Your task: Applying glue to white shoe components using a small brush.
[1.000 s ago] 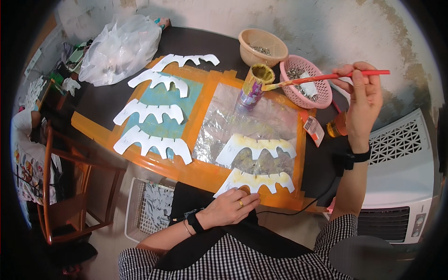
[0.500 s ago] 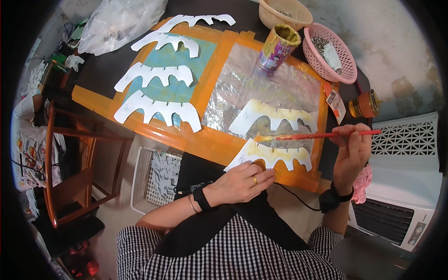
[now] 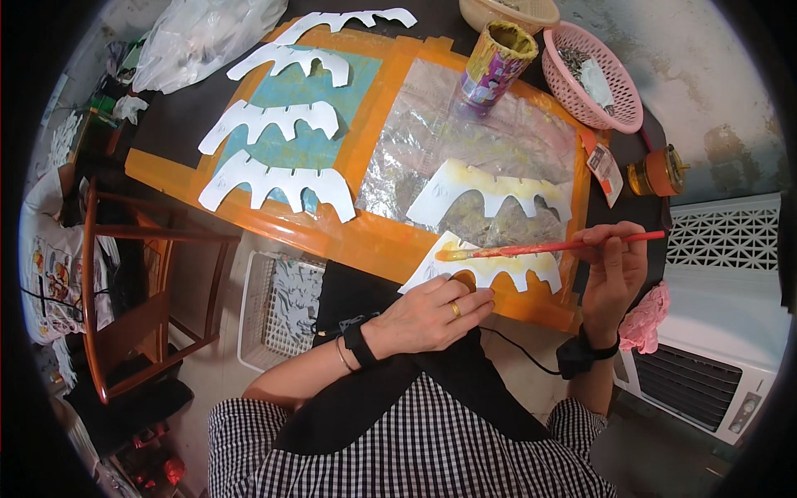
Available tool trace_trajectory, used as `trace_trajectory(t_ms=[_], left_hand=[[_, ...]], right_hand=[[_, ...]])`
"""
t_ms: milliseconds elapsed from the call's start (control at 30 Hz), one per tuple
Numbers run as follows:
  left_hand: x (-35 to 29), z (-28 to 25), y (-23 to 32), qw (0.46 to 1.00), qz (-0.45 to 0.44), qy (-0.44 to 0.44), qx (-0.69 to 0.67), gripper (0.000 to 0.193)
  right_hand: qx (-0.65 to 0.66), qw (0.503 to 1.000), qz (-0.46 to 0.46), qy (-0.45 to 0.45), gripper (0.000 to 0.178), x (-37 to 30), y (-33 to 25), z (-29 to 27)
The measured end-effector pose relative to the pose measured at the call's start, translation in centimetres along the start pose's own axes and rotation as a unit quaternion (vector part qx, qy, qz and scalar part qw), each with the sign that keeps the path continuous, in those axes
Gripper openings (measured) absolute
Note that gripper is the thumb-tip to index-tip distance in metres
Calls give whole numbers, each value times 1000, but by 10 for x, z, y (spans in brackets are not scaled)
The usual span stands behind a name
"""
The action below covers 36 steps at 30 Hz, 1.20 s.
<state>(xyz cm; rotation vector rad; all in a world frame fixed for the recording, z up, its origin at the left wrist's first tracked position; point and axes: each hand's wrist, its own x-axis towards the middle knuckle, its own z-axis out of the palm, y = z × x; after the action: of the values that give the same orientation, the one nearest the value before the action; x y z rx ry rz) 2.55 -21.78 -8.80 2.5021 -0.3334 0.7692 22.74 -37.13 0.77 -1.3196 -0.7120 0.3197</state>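
My right hand [image 3: 614,270] pinches a red-handled brush [image 3: 544,247] across the table. Its bristle tip lies on the left part of a white scalloped cut-out [image 3: 490,267], which bears yellowish smears. At that piece's near edge, the fingers of my left hand [image 3: 432,315] are bent and pressed together, holding it; the fingertips are partly hidden. Just beyond sits another white cut-out [image 3: 490,189], also tinged yellow. Several plain white cut-outs [image 3: 286,180] lie in a column on the left half of the table.
Behind the work stands a purple can [image 3: 491,75] with a yellow-smeared rim. A pink basket [image 3: 627,95], beige basket [image 3: 519,15], packet [image 3: 604,172] and amber jar [image 3: 654,173] line the right side. A plastic bag [image 3: 203,41] lies far left. A wooden chair [image 3: 104,324] and white basket [image 3: 251,319] stand lower left.
The brush tip has moved slightly left and down onto the near cut-out. My right hand has shifted a little left; my left hand stays on the near edge. The view has tilted slightly.
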Motion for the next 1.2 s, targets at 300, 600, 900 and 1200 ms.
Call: trace_trajectory(t_ms=[300, 600, 900, 1200], left_hand=[[0, -1, 0, 1000, -1, -9, 3, 40], [2, -2, 0, 1000, 2, -11, 9, 40], [6, -6, 0, 1000, 9, 8, -23, 31], [7, -5, 0, 1000, 11, 13, -12, 31]], right_hand=[[-61, 998, -9, 5, 12, 1, -12, -17], [-12, 998, -7, 54, 13, 3, 5, -6], [-19, 1000, 12, 20, 12, 3, -2, -20], [-2, 999, -25, 39, 12, 6, 1, -14]])
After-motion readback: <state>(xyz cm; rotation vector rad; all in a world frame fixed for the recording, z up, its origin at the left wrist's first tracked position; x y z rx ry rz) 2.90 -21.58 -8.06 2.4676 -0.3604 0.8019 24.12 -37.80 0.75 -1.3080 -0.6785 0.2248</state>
